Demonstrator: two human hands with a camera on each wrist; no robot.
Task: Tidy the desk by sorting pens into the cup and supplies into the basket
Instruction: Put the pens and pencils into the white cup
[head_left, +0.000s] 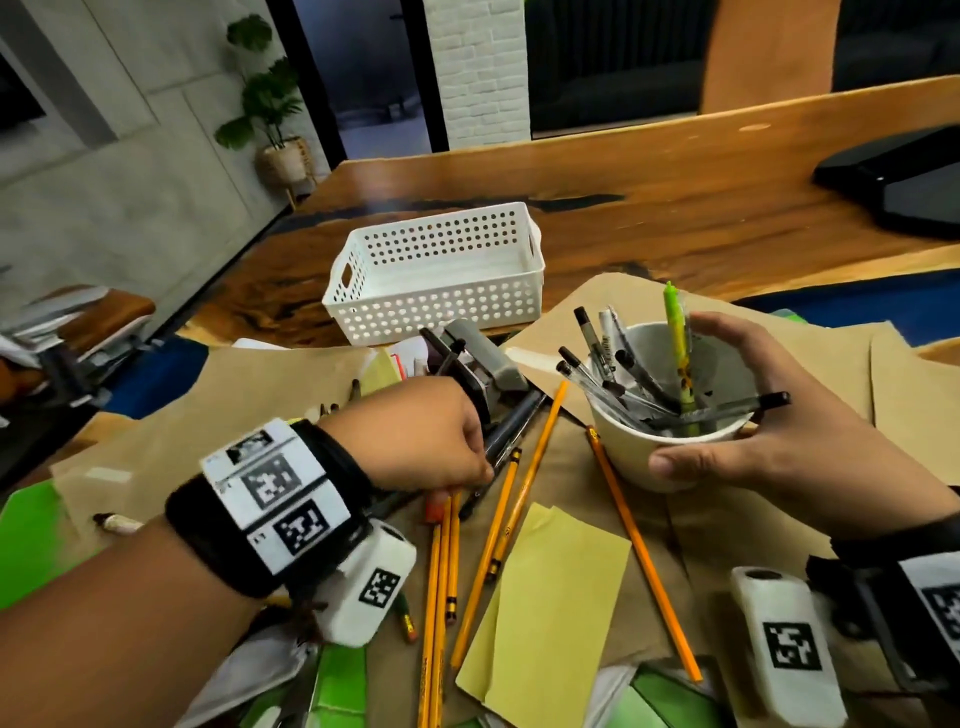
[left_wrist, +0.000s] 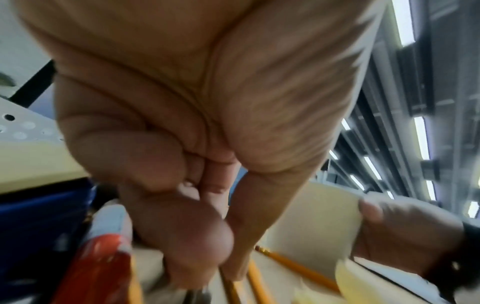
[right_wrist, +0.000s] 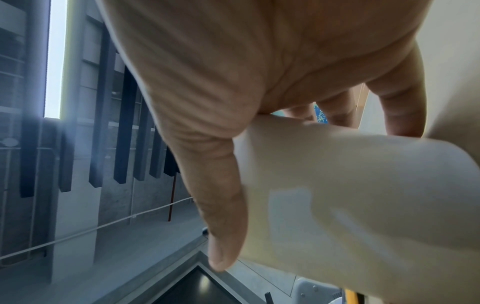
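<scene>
The right hand (head_left: 774, 410) cradled the white cup (head_left: 670, 415) of pens, thumb and fingers wrapped round its wall, likely to bring it near the left hand (head_left: 436, 431), whose fingertips were pinched on a dark pen (head_left: 506, 434) among yellow pencils (head_left: 488, 551). The white perforated basket (head_left: 436, 280) stood empty behind. Brown paper covered the wooden desk (head_left: 675, 208); a potted plant (head_left: 270, 109) stood by a grey wall.

Both forearms are bare. The left wrist (head_left: 270, 499) wears a wide black strap carrying white panels printed with square black-and-white marker codes; a white camera block (head_left: 363, 587) (also coded) hangs beneath. The right wrist (head_left: 904, 597) wears a matching set.
</scene>
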